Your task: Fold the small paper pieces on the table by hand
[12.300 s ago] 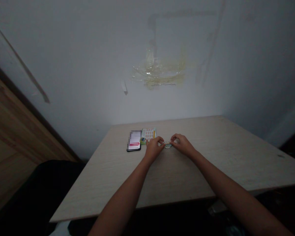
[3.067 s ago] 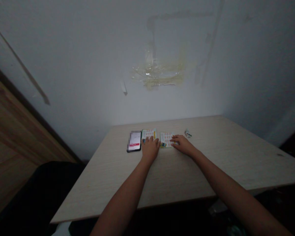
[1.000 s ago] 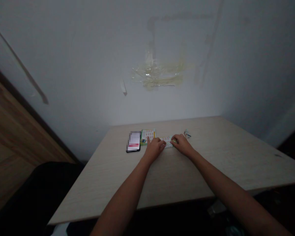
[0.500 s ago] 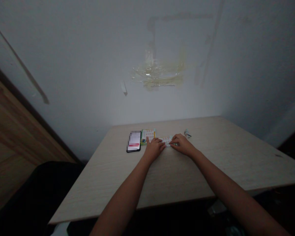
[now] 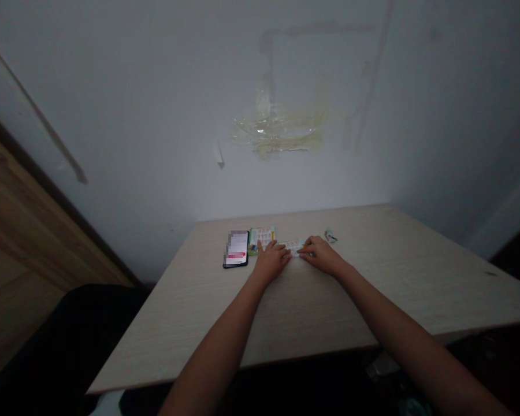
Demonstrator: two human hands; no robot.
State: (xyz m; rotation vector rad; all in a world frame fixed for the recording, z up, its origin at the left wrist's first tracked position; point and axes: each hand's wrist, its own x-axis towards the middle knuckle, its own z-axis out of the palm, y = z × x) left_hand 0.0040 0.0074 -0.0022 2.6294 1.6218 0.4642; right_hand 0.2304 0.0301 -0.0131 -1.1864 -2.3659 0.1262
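A small white printed sheet (image 5: 293,247) lies on the table between my two hands. My left hand (image 5: 270,261) rests with its fingers spread out, their tips on the sheet's left part and the thumb over the lower edge of a green-bordered printed card (image 5: 264,235). At the sheet's right side, my right hand (image 5: 320,254) has its thumb and forefinger pinched together on the near edge. What print the sheet carries is too small to read, and the fingers cover part of it.
To the left of the card lies a black phone (image 5: 237,249) with its screen lit. A small crumpled wrapper-like scrap (image 5: 330,235) is beyond my right hand. The pale wooden table (image 5: 190,312) meets a wall (image 5: 156,115) with peeling clear tape (image 5: 281,136).
Both hands stay almost where they were, with the sheet still between them. A red mark on the phone screen looks slightly different.
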